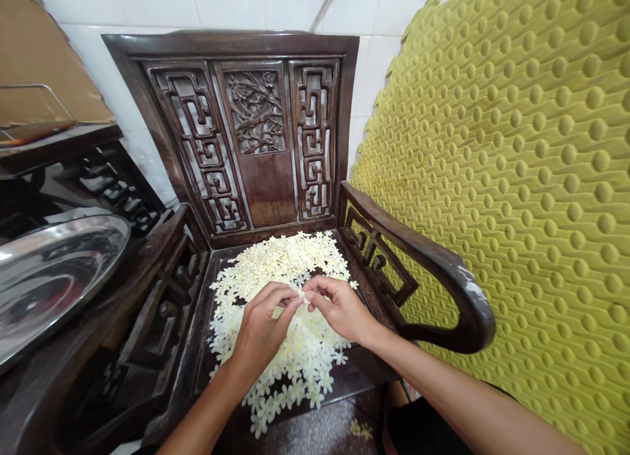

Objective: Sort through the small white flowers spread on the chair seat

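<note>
A heap of small pale yellow-white flowers (275,264) covers the seat of a dark carved wooden armchair (256,127). Both my hands hover over the middle of the heap, fingertips meeting. My left hand (263,327) is closed in a pinch, and my right hand (337,307) pinches too. Between their fingertips sits a single small white flower (304,300), held by both hands. The flowers under my palms are hidden.
A shiny steel tray (54,278) rests at the left beside the chair's left armrest. A yellow-green bumpy foam mat (516,179) leans at the right behind the curved right armrest (433,264). White tiled wall stands behind. Brown cardboard (34,61) lies at the upper left.
</note>
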Demonstrator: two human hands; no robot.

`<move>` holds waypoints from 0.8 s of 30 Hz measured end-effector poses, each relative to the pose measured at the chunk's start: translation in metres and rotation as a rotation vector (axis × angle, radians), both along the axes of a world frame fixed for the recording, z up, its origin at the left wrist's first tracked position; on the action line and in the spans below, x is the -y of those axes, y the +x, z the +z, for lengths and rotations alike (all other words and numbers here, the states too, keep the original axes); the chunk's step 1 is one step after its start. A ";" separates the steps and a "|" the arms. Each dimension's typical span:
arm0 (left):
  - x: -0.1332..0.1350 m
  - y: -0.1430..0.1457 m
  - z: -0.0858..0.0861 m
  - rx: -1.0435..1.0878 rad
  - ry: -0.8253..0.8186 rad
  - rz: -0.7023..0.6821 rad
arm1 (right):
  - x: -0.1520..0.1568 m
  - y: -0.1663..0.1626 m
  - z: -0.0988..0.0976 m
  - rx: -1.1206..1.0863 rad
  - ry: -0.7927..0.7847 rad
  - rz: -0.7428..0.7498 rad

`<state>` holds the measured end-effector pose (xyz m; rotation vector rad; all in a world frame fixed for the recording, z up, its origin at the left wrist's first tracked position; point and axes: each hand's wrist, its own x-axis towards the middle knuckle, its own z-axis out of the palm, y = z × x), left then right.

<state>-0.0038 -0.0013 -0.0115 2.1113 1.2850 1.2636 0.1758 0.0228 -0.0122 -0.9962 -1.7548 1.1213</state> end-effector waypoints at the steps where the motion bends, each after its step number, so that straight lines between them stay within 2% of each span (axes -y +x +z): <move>1: 0.001 0.000 0.000 -0.011 0.009 0.000 | 0.000 0.000 0.000 0.001 0.003 -0.001; 9: 0.004 0.000 0.000 -0.086 0.049 -0.021 | 0.002 0.002 0.001 0.051 0.062 -0.024; 17: 0.003 -0.001 0.001 -0.098 0.032 0.075 | 0.010 -0.004 0.008 0.096 0.178 -0.108; 24: 0.004 -0.001 -0.001 -0.145 0.027 -0.014 | 0.013 -0.003 0.011 0.166 0.179 -0.078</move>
